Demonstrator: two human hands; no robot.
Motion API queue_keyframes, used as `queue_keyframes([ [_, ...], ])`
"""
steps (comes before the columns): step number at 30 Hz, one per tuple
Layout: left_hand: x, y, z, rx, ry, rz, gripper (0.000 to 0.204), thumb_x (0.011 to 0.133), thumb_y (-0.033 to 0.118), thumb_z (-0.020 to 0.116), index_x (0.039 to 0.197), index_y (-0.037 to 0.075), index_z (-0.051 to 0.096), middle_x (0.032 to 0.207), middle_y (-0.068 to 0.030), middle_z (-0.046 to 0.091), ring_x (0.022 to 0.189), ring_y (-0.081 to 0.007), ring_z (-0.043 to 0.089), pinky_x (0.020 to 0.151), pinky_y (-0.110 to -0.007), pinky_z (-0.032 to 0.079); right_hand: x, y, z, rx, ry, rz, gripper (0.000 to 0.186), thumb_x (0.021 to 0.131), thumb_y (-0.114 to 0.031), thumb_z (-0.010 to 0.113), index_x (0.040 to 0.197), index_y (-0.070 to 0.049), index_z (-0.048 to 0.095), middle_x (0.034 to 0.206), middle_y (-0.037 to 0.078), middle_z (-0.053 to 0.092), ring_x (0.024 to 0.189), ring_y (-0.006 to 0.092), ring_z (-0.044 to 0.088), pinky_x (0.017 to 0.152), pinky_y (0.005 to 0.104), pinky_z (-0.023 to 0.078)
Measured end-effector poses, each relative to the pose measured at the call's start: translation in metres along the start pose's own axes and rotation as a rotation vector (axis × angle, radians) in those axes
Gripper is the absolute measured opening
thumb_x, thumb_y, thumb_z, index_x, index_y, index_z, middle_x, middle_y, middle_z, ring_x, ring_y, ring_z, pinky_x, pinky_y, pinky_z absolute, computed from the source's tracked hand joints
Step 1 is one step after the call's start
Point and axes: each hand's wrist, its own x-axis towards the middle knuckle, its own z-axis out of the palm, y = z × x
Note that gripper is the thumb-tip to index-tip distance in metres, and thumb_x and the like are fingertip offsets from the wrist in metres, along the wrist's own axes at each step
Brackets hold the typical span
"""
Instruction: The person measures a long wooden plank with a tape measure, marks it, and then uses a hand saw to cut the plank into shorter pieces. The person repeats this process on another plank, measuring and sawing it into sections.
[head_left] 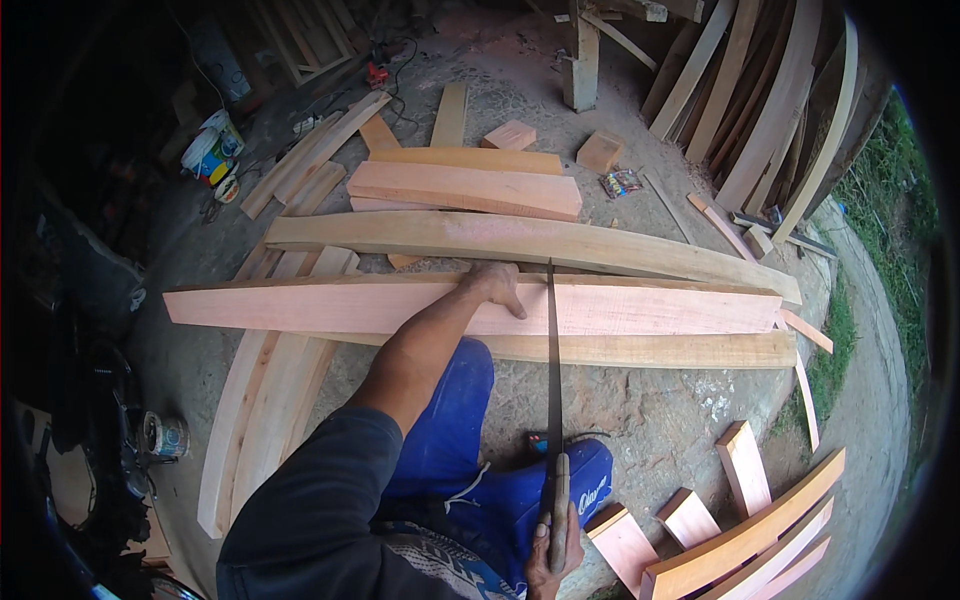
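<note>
A long pinkish wooden beam (380,314) lies across in front of me, left to right. My left hand (496,287) is closed over its far edge, with the thumb on the near face and the other fingers partly hidden behind. Low in the view, my right hand (553,553) is wrapped round the handle of a handsaw (555,380). The dark, narrow blade points away from me and crosses the beam just right of my left hand. Its tip reaches the beam's far edge. Whether the teeth have entered the wood, I cannot tell.
A curved pale beam (540,232) lies just beyond, and another plank (620,350) on the near side. Planks (270,390) run beneath at left. Cut pieces (750,525) lie at lower right. Boards (770,110) lean at upper right. Buckets (213,145) stand at far left.
</note>
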Motion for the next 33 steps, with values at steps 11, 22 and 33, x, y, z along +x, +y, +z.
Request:
queue_keyframes([
  [11,-0.008,0.002,0.008,-0.035,0.091,0.010,0.084,0.059,0.053,0.098,0.122,0.005,0.070,0.124,-0.0182,0.075,0.122,-0.0361,0.069,0.106,-0.049,0.049,0.187,-0.021,0.106,0.224,-0.076,0.014,0.058,0.104,-0.032,0.072,0.145,0.008,0.059,0.121,0.024,0.075,0.104,0.0271,0.073,0.091,0.0373,0.056],
  [22,-0.040,0.026,0.019,0.027,0.244,0.009,0.088,0.060,0.048,0.098,0.131,0.005,0.067,0.129,-0.0187,0.073,0.127,-0.0373,0.066,0.111,-0.053,0.044,0.154,0.001,0.093,0.128,0.000,-0.084,0.055,0.102,-0.022,0.073,0.148,0.004,0.058,0.104,0.025,0.077,0.088,0.0238,0.075,0.080,0.0373,0.059],
  [33,-0.032,0.006,-0.002,-0.009,0.098,-0.052,0.091,0.060,0.052,0.098,0.131,0.004,0.066,0.135,-0.0184,0.071,0.131,-0.0351,0.064,0.109,-0.048,0.048,-0.004,0.016,-0.011,0.098,-0.043,0.011,0.067,0.098,-0.033,0.077,0.144,0.012,0.058,0.118,0.025,0.077,0.106,0.0260,0.076,0.095,0.0383,0.059],
])
